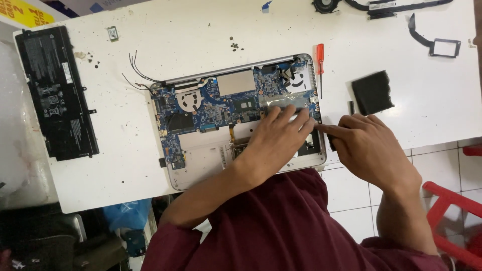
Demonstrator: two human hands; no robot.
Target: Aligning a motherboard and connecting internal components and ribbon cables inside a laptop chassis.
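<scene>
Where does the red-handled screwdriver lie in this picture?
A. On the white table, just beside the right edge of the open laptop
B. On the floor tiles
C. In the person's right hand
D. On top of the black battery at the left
A: the red-handled screwdriver lies free on the white table, close beside the open laptop, above both hands and touched by neither.

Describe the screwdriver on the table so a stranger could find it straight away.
Start at the opened laptop in the middle of the white table, its blue circuit board exposed. Just past its right edge, beyond the right hand, lies the screwdriver, pointing along that edge. Its red-orange handle sets it apart from the black foam pad and other black parts nearby.
</scene>
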